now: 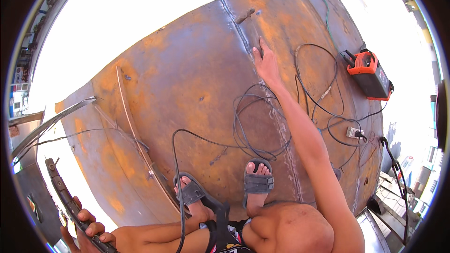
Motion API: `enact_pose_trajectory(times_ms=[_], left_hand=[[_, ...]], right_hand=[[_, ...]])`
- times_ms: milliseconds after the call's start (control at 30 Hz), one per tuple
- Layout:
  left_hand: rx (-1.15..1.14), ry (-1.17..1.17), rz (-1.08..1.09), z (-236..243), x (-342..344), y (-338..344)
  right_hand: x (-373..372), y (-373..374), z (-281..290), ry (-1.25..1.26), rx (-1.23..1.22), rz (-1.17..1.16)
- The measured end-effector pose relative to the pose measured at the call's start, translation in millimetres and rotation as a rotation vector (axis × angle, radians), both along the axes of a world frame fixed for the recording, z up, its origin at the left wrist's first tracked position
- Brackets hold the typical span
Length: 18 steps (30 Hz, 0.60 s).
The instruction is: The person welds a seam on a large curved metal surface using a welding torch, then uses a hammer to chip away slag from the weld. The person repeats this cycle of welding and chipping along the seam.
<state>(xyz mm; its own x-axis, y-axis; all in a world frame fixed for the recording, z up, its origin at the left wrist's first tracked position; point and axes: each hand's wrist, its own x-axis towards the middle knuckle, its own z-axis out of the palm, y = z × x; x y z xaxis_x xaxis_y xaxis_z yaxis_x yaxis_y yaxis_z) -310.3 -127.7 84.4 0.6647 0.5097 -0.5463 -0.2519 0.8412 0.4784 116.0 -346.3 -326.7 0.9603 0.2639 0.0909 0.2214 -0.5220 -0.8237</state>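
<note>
My right hand (268,65) is closed around the handle of a hammer with a narrow head, like a chipping hammer (245,17). The hammer's head lies over the weld seam (237,27) on the rusty steel plate (197,61). At the lower left, my left hand (91,229) wraps its fingers round a dark welding electrode holder (60,185). The holder's jaw end points up and away from me, with a short stub on it. A black cable (176,178) runs up from near my lap and across the plate to a loose coil beside the seam.
An orange and black welding machine (370,75) stands at the right, with cables looping beside it. A white socket block (355,132) with a black plug lies nearer. My sandalled feet (258,182) rest on the curved plate. A long thin strip (129,112) lies at the left.
</note>
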Motion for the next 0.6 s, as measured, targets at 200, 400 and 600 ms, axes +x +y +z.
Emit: enact_pose_trajectory(times_ms=[200,400,600], left_hand=[[0.019,-0.017,-0.044,-1,-1,1],[-0.003,-0.023,-0.060,-1,-4,3],[0.027,-0.034,-0.076,-2,-10,5]], right_hand=[[-3,-3,4,0.009,0.005,-0.011],[-1,-9,3,-0.032,0.040,-0.019],[-13,-10,5,-0.013,0.003,-0.008]])
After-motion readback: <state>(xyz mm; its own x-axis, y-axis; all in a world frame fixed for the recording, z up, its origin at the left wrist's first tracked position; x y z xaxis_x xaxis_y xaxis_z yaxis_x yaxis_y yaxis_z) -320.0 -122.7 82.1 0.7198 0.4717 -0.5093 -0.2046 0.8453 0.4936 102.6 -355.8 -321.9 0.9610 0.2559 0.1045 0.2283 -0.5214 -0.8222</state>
